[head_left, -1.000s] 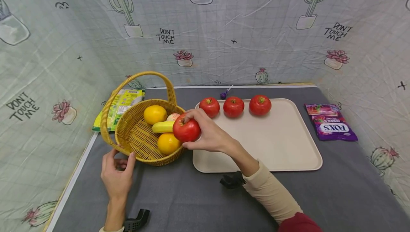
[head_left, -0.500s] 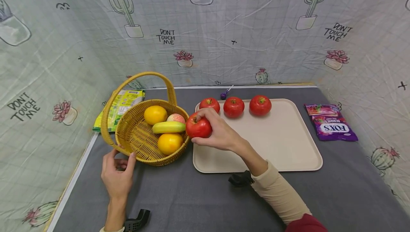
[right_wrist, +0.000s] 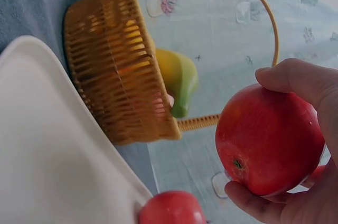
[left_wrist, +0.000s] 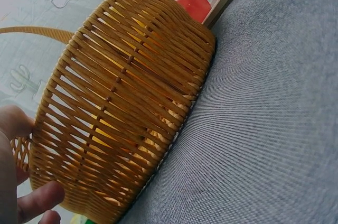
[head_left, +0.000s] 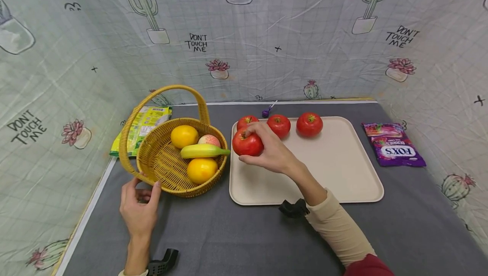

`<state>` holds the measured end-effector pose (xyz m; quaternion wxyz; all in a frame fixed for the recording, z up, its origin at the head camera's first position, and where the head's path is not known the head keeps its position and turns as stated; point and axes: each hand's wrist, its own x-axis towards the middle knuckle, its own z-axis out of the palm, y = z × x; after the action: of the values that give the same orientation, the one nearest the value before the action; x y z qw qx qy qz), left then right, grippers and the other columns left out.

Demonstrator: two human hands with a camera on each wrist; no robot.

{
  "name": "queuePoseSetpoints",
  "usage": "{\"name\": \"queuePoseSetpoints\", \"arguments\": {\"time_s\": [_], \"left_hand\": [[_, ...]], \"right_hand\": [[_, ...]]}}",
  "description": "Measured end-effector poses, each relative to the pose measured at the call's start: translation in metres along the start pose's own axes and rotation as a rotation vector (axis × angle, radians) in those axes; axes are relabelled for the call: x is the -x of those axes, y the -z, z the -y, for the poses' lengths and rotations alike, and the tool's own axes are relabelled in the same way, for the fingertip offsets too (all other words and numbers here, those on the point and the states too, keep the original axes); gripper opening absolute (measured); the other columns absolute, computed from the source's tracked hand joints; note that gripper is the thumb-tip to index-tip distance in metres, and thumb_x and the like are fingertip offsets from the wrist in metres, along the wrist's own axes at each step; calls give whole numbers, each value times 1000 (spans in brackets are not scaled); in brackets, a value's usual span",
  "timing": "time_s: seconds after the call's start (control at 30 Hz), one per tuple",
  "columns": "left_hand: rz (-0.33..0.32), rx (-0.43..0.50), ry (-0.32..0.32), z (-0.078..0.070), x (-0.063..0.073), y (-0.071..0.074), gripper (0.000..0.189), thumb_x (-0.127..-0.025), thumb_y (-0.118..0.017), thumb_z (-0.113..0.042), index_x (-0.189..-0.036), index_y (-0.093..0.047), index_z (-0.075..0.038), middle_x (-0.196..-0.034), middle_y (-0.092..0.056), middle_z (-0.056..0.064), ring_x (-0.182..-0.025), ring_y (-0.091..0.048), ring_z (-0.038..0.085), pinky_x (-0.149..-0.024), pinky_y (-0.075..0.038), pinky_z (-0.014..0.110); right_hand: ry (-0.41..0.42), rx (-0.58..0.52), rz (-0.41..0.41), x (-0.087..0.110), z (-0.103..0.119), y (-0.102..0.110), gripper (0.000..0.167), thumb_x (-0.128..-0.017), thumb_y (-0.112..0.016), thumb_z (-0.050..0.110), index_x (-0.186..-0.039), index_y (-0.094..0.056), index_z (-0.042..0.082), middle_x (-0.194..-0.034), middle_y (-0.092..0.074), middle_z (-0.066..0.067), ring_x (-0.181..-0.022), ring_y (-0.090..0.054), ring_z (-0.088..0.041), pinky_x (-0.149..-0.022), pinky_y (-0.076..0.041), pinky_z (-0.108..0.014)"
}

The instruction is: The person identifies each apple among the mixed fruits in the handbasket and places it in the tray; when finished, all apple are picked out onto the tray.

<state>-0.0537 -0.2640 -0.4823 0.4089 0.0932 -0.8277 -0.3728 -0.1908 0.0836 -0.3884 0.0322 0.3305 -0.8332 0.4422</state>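
My right hand grips a red apple between thumb and fingers, above the left part of a beige tray. In the right wrist view the held apple appears large, with the basket behind it. My left hand pinches the near-left rim of a yellow wicker basket, beside the base of its handle. Inside the basket lie a banana, a lemon-yellow fruit, an orange-yellow fruit and a pinkish peach-like fruit.
Three more red apples, among them one at the right, line the tray's far edge. Behind them lies a purple lollipop. A purple candy bag lies right of the tray, and a green-yellow packet sits behind the basket.
My right hand has carried the apple from over the basket's right side rightward to over the tray, uncovering the banana and peach-like fruit. The left hand stays at the basket rim.
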Motion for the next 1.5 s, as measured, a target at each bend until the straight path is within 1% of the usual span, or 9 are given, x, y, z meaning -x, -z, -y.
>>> {"name": "queuePoseSetpoints", "arguments": {"time_s": [0.07,0.13,0.43,0.77,0.93,1.1,1.2,1.4,1.5], "left_hand": [[-10,10,-3,1,0,-1,49,-83,-78,-10,-128,-63,1,-109,-49,-27,-68,-50,-13,-65,-42,4],[-19,19,-9,1,0,-1,49,-82,-78,-9,-128,-64,1,-109,-48,-31,-68,-50,-14,-64,-42,4],[-22,27,-14,3,0,-2,48,-83,-78,-9,-128,-64,1,-109,-48,-31,-68,-50,-14,-65,-41,3],[-55,57,-41,0,0,-3,50,-79,-79,-3,-127,-66,-1,-104,-59,-5,-66,-50,-14,-64,-42,5],[-38,42,-25,2,0,-3,48,-81,-79,-6,-127,-65,2,-107,-51,-26,-67,-50,-14,-64,-42,4],[-29,28,-17,3,0,-2,48,-82,-79,-8,-127,-64,2,-108,-48,-31,-67,-49,-14,-64,-41,4],[-23,23,-12,3,0,-2,49,-82,-79,-9,-128,-64,2,-106,-52,-24,-67,-49,-13,-64,-42,4],[-2,15,-10,1,0,-1,50,-84,-77,-11,-130,-62,2,-108,-60,22,-69,-49,-15,-65,-42,3],[-4,16,-8,0,0,0,50,-84,-77,-11,-130,-62,2,-105,-62,11,-69,-49,-16,-65,-42,3]], "right_hand": [[-4,-4,-20,0,-3,4,54,-78,-83,29,-121,-52,18,-135,-52,-4,-128,-48,-21,-100,-52,-47],[-15,-11,-39,-1,-6,8,54,-77,-84,27,-119,-52,16,-136,-52,-6,-130,-48,-22,-101,-52,-47],[-116,-52,-131,0,-22,30,54,-78,-84,22,-119,-51,14,-139,-50,-7,-133,-45,-26,-101,-52,-51],[-223,-63,-204,4,-36,55,57,-81,-81,24,-126,-48,12,-137,-50,-11,-128,-50,-31,-98,-52,-56],[-266,-69,-244,6,-44,67,59,-82,-80,23,-129,-46,12,-138,-50,-12,-129,-51,-34,-101,-50,-58],[-277,-70,-312,9,-51,79,60,-82,-79,20,-130,-45,7,-136,-51,-12,-128,-51,-33,-102,-50,-57],[-304,-77,-339,12,-54,87,61,-83,-79,20,-131,-44,6,-137,-51,-13,-128,-51,-33,-100,-50,-58],[-372,-94,-381,18,-58,101,65,-84,-79,24,-133,-40,9,-142,-48,-13,-132,-46,-33,-103,-47,-59],[-401,-94,-404,20,-61,107,66,-84,-78,25,-134,-38,11,-144,-47,-12,-133,-45,-32,-105,-46,-59]]}}
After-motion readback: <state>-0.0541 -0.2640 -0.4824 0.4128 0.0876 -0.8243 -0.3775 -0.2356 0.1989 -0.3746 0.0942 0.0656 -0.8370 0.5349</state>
